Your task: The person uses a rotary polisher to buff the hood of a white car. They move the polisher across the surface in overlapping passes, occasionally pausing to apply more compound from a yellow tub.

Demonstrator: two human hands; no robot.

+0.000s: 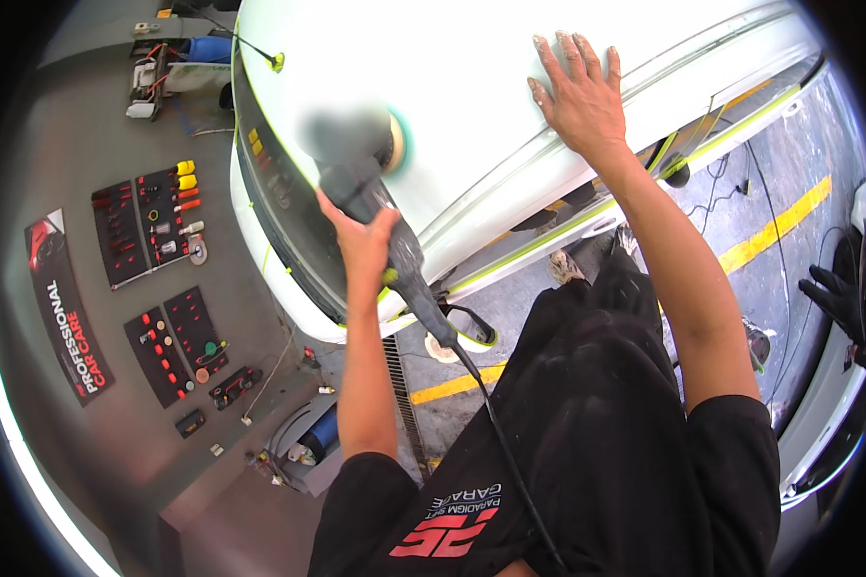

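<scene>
My left hand (361, 245) is wrapped round the body of a black corded polisher (409, 274). The blurred head of the polisher lies over the white car roof (471, 87), and its round pad (395, 142) shows at the head's right side, at the roof surface. Across the roof to the right, my right hand (581, 101) rests flat with its fingers spread, and white residue marks the fingertips. From the polisher's rear end a black power cord (496, 423) runs down along my dark shirt.
Yellow-green masking tape (510, 260) edges the car's windows and trim. An open car door frame (587, 223) lies between me and the roof. Tool boards (164, 226) hang on the grey wall at left. Cables (775, 207) trail over the floor at right, near another car (818, 462).
</scene>
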